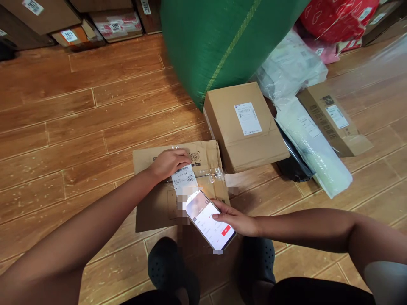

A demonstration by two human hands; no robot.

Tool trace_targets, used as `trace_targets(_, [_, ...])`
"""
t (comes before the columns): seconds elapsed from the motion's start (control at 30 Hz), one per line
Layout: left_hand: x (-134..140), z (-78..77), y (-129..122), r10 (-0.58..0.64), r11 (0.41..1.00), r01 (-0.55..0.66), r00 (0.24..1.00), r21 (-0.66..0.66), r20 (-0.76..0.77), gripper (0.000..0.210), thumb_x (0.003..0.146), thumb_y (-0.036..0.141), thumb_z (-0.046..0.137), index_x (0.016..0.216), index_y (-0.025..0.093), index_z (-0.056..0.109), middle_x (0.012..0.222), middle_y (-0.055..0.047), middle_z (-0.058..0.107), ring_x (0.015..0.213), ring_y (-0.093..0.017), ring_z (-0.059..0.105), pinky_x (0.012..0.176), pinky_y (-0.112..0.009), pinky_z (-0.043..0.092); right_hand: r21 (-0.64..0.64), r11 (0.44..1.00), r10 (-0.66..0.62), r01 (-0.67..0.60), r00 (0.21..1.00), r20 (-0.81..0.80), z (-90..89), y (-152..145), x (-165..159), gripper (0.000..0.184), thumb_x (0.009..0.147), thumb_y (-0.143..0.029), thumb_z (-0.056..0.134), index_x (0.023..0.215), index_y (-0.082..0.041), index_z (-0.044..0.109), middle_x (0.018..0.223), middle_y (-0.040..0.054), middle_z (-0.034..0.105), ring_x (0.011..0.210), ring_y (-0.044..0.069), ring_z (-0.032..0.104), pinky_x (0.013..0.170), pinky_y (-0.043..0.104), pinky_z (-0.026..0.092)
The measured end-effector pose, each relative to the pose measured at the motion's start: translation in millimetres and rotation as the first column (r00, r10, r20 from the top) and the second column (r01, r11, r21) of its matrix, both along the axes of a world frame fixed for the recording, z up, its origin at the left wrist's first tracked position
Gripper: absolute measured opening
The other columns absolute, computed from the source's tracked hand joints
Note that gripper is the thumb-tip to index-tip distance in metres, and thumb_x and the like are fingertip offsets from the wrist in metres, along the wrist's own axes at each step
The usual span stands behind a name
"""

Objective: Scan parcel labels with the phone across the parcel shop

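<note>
A flat cardboard box (151, 207) lies on the floor in front of me, with clear tape across it. My left hand (168, 164) rests on its upper part, fingers curled closed at the top edge of a white shipping label (183, 181) that bears a barcode and a QR code. In my right hand (238, 219) is a smartphone (210, 222), tilted over the box's lower right part. Its lit screen shows a camera picture at the top, lines of text and a red button. The phone and blurred blocks hide the label's lower end.
A larger labelled cardboard box (246, 127) stands to the right. Behind it rises a big green woven sack (219, 42). Further right lie a white bubble-wrapped parcel (314, 144), a black bag (294, 163) and a long carton (332, 114). Numbered boxes (116, 25) line the back.
</note>
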State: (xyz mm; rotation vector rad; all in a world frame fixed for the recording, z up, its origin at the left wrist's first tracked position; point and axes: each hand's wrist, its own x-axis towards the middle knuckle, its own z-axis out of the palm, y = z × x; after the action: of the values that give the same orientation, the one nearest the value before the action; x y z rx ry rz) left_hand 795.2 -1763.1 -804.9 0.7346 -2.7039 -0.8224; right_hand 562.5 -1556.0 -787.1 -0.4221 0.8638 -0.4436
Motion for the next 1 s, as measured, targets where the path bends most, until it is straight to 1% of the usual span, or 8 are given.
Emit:
trace_targets(0.3, [5, -6.9, 3, 0.029, 1.0, -0.029, 0.997, 0.005, -0.078, 0.026, 0.097, 0.033, 0.049, 0.104, 0.022, 0.072, 0.097, -0.004, 0.068, 0.087, -0.014, 0.063, 0.08, -0.026, 0.047, -0.008, 1.0, -0.003, 0.003, 1.0, 0.026, -1.0, 0, -1, 0.058, 0.074, -0.047, 0.075, 0.125, -0.026, 0.054, 0.088, -0.0018, 0.063, 0.07, 0.012, 0.058, 0.064, 0.026, 0.041])
trace_targets(0.4, [3, -5.2, 1, 0.024, 0.999, -0.023, 0.999, 0.023, -0.041, 0.025, 0.097, 0.034, 0.051, 0.098, 0.022, 0.072, 0.095, -0.003, 0.068, 0.086, -0.014, 0.064, 0.078, -0.026, 0.047, -0.011, 1.0, 0.001, 0.0, 0.999, 0.033, -2.9, 0, 0, 0.058, 0.075, -0.047, 0.074, 0.125, -0.026, 0.054, 0.091, -0.0008, 0.063, 0.073, 0.013, 0.059, 0.066, 0.027, 0.042])
trace_targets(0.53, [-2, 0.1, -2, 0.075, 0.996, -0.076, 0.997, 0.038, 0.021, 0.021, 0.094, 0.035, 0.055, 0.099, 0.023, 0.072, 0.099, -0.002, 0.068, 0.087, -0.015, 0.064, 0.078, -0.025, 0.046, -0.021, 1.0, 0.011, -0.011, 1.0, 0.029, -3.3, 1, 0, 0.054, 0.075, -0.047, 0.074, 0.121, -0.026, 0.056, 0.091, -0.0001, 0.063, 0.073, 0.014, 0.058, 0.067, 0.028, 0.043])
trace_targets(0.6, [-5, 2.3, -1, 0.064, 0.998, -0.066, 0.996, 0.026, 0.058, 0.022, 0.095, 0.035, 0.054, 0.099, 0.024, 0.071, 0.099, -0.001, 0.067, 0.087, -0.015, 0.064, 0.078, -0.025, 0.046, -0.022, 1.0, 0.011, -0.01, 0.999, 0.032, -3.0, 1, 1, 0.054, 0.075, -0.047, 0.074, 0.121, -0.025, 0.056, 0.09, 0.0, 0.063, 0.073, 0.015, 0.058, 0.067, 0.029, 0.044])
trace_targets(0.7, [-10, 4.5, 3, 0.037, 0.996, -0.025, 0.99, -0.089, 0.137, 0.028, 0.099, 0.034, 0.044, 0.096, 0.022, 0.069, 0.095, -0.002, 0.064, 0.082, -0.015, 0.061, 0.074, -0.026, 0.044, -0.015, 1.0, 0.001, -0.001, 0.999, 0.037, -2.8, 1, 1, 0.058, 0.073, -0.047, 0.076, 0.122, -0.024, 0.055, 0.09, -0.0002, 0.063, 0.074, 0.014, 0.058, 0.068, 0.029, 0.044])
trace_targets(0.83, [-11, 6.5, 4, 0.032, 0.963, 0.029, 0.975, -0.269, 0.22, 0.032, 0.1, 0.034, 0.038, 0.092, 0.019, 0.065, 0.09, -0.005, 0.059, 0.08, -0.018, 0.057, 0.074, -0.03, 0.041, -0.011, 1.0, 0.001, -0.001, 0.999, 0.035, -3.4, 2, 1, 0.058, 0.073, -0.047, 0.077, 0.121, -0.024, 0.055, 0.092, -0.0005, 0.063, 0.074, 0.013, 0.058, 0.068, 0.028, 0.042])
trace_targets(0.9, [-9, 7.9, 1, -0.005, 0.965, 0.064, 0.974, -0.253, 0.228, 0.031, 0.1, 0.035, 0.038, 0.091, 0.019, 0.063, 0.09, -0.005, 0.059, 0.082, -0.019, 0.057, 0.075, -0.031, 0.041, -0.013, 1.0, 0.001, 0.0, 0.999, 0.038, -3.6, 3, 0, 0.057, 0.073, -0.047, 0.077, 0.121, -0.025, 0.055, 0.093, -0.0009, 0.062, 0.074, 0.013, 0.058, 0.069, 0.028, 0.042])
trace_targets(1.0, [-3, 9.9, -4, -0.086, 0.985, 0.111, 0.979, -0.133, 0.183, 0.027, 0.1, 0.036, 0.04, 0.094, 0.02, 0.062, 0.094, -0.004, 0.06, 0.086, -0.018, 0.058, 0.077, -0.03, 0.043, -0.022, 1.0, 0.0, 0.0, 0.999, 0.039, -3.3, 3, 0, 0.056, 0.073, -0.046, 0.077, 0.12, -0.024, 0.055, 0.09, -0.0019, 0.062, 0.073, 0.012, 0.057, 0.068, 0.027, 0.041])
